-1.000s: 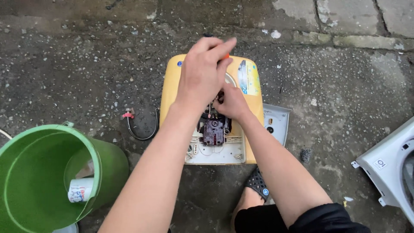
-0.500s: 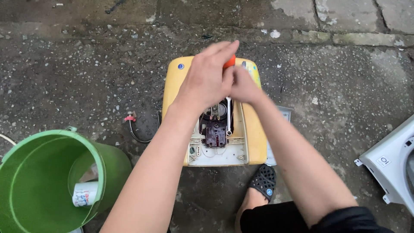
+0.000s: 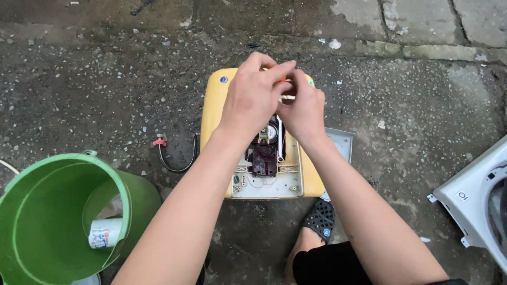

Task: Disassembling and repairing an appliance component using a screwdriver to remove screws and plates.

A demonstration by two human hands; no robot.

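At the far left, a green plastic bucket [image 3: 58, 221] lies tipped on the wet concrete ground [image 3: 95, 79], and a small white cylindrical container with a coloured label [image 3: 104, 233] is seen inside it. A red-tipped hose [image 3: 171, 153] lies just beside the yellow appliance casing [image 3: 214, 113], whose white inner panel and dark red component [image 3: 265, 158] are exposed. Above the casing, the left hand [image 3: 253, 97] and right hand [image 3: 303, 108] are pressed together, pinching a small orange-handled tool [image 3: 283, 80]; a white panel [image 3: 475, 195] lies at far right.
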